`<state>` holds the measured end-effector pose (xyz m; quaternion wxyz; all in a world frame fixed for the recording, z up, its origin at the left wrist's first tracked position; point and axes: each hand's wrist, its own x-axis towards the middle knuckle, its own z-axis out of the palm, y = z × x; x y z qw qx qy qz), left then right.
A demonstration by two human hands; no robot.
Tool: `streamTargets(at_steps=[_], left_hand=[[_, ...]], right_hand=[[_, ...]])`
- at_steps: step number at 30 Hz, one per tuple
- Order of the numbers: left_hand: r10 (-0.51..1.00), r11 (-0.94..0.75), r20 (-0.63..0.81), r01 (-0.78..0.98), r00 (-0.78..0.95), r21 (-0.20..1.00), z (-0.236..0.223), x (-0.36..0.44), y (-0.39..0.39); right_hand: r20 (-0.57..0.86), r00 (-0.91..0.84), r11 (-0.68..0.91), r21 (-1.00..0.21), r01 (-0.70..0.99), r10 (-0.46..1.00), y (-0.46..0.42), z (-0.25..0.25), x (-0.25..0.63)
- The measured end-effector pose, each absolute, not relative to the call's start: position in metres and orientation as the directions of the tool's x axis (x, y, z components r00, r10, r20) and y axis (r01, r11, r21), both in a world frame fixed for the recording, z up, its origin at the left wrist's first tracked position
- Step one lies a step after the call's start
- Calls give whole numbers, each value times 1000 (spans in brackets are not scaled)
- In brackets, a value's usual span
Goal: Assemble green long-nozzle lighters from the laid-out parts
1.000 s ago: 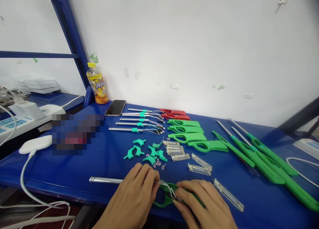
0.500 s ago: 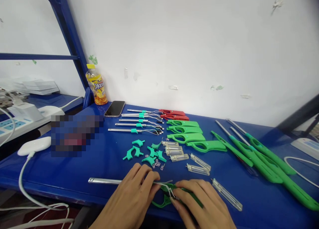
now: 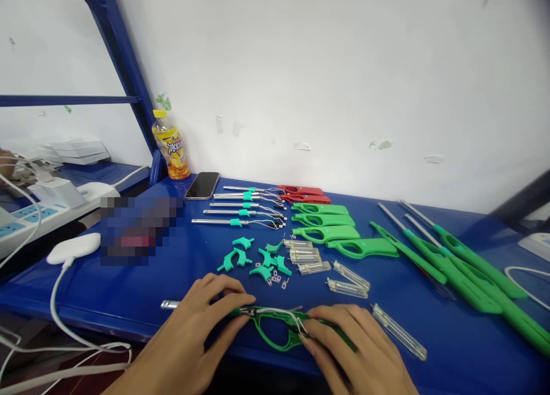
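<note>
My left hand (image 3: 195,332) pinches the front of a green lighter shell (image 3: 279,329) where a metal tube (image 3: 169,305) enters it; the tube sticks out to the left. My right hand (image 3: 352,349) presses down on the rear of the same shell, fingertips by the white wires (image 3: 283,313) that loop over it. The piece lies at the near edge of the blue table (image 3: 107,292).
Beyond my hands lie small teal triggers (image 3: 258,260), clear tubes (image 3: 307,257), several green handle shells (image 3: 330,231), two red ones (image 3: 303,194), wired metal tubes (image 3: 240,208) and assembled green lighters (image 3: 464,269). A phone (image 3: 201,185), a drink bottle (image 3: 171,144) and a white cabled device (image 3: 73,248) sit left.
My left hand slid left along the tube, uncovering the green shell's front and trigger opening. The right hand stayed on the shell's rear. The view shifted slightly.
</note>
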<state>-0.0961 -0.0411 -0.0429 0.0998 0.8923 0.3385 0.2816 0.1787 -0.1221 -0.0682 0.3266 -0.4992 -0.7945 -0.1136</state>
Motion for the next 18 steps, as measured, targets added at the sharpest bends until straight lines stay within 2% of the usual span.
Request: streamTargets(at_steps=[3, 6, 18], left_hand=[[703, -704, 372, 518, 606, 486, -46, -95, -39], [716, -679, 351, 484, 604, 553, -47, -92, -40], [658, -711, 398, 354, 639, 607, -46, -95, -35]], right_hand=[[633, -292, 478, -140, 867, 717, -122, -67, 179], [637, -298, 481, -132, 867, 711, -121, -67, 179], [636, -292, 491, -158, 857, 714, -121, -67, 180]])
